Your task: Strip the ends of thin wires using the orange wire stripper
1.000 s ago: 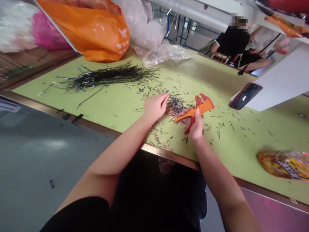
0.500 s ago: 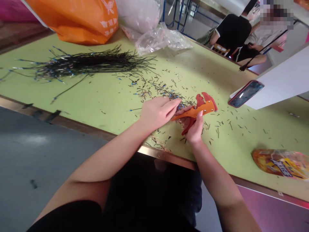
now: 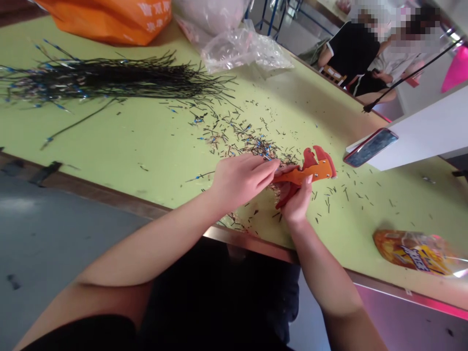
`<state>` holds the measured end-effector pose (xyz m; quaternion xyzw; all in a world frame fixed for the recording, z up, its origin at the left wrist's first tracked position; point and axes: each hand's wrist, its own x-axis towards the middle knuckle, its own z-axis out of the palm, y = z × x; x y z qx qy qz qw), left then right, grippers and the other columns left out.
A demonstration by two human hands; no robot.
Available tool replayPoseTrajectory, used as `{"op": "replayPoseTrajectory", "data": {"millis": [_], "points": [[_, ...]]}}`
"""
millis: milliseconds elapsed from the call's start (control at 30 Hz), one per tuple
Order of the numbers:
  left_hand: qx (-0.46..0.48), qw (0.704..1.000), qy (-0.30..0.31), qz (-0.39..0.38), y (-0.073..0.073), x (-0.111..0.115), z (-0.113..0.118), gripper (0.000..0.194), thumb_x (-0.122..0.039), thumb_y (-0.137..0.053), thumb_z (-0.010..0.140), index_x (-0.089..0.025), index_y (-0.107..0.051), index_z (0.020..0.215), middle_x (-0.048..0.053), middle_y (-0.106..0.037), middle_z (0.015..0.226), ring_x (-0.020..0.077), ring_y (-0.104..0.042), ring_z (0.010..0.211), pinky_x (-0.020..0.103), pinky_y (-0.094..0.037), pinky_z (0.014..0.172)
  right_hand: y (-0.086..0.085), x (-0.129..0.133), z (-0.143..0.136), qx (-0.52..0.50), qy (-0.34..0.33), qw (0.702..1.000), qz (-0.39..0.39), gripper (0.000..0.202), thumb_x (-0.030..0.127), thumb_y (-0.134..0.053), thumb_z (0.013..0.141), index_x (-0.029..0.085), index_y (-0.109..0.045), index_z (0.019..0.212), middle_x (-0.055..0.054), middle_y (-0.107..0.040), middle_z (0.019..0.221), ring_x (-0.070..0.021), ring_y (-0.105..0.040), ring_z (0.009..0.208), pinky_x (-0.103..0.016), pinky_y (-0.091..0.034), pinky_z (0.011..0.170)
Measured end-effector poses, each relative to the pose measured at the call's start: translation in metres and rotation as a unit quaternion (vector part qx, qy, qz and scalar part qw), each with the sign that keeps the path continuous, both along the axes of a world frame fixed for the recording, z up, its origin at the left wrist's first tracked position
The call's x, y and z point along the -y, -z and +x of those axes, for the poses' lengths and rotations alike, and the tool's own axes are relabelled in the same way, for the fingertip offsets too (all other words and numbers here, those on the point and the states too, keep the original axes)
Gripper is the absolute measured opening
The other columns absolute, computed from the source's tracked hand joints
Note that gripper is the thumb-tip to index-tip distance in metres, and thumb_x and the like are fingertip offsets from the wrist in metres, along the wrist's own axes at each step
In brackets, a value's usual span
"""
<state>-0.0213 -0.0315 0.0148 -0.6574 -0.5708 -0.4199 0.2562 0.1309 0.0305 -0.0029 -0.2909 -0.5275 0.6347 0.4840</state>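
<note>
The right hand was wrapped around the orange-and-red tool, its head pointing near three o'clock; the left hand had its fingers pressed together beside the tool's handle, but I cannot tell if they pinched something; at one o'clock from it lay a pile of clippings, and at ten the black wire bundle on the tabletop; closing the tool would call, I judge, for left fingers away from its jaws.
</note>
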Motion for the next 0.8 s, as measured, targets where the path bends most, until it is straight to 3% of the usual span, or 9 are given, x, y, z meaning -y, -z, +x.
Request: {"op": "replayPoseTrajectory", "data": {"millis": [300, 500, 800], "points": [[-0.032, 0.997, 0.063, 0.003, -0.0051, 0.0044, 0.0062, 0.011, -0.021, -0.066, 0.104, -0.023, -0.074, 0.11, -0.005, -0.068, 0.067, 0.0109, -0.058, 0.06, 0.028, -0.036, 0.054, 0.0031, -0.0033, -0.0012, -0.016, 0.071, 0.997, -0.033, 0.052, 0.075, -0.061, 0.088, 0.026, -0.073, 0.1, -0.008, -0.073, 0.093, -0.0217, -0.07, 0.082, -0.036, -0.063, 0.078], [-0.028, 0.997, 0.069, 0.013, -0.0061, 0.005, 0.0066, 0.01, -0.019, -0.067, 0.102, -0.023, -0.072, 0.11, -0.006, -0.066, 0.064, 0.0105, -0.058, 0.059, 0.027, -0.039, 0.054, -0.0001, -0.0016, -0.0011, 0.008, 0.088, 0.996, 0.001, 0.05, 0.071, -0.05, 0.096, 0.025, -0.07, 0.095, -0.007, -0.071, 0.086, -0.0227, -0.071, 0.08, -0.036, -0.062, 0.072], [-0.012, 0.996, 0.075, 0.038, -0.0057, 0.0028, 0.0083, 0.007, -0.016, -0.067, 0.101, -0.021, -0.072, 0.1, -0.006, -0.063, 0.062, 0.0105, -0.054, 0.057, 0.026, -0.038, 0.052, -0.0019, -0.0041, -0.0025, 0.028, 0.09, 0.995, 0.03, 0.051, 0.07, -0.045, 0.101, 0.025, -0.063, 0.085, -0.001, -0.062, 0.072, -0.0161, -0.062, 0.063, -0.029, -0.054, 0.057]]}}
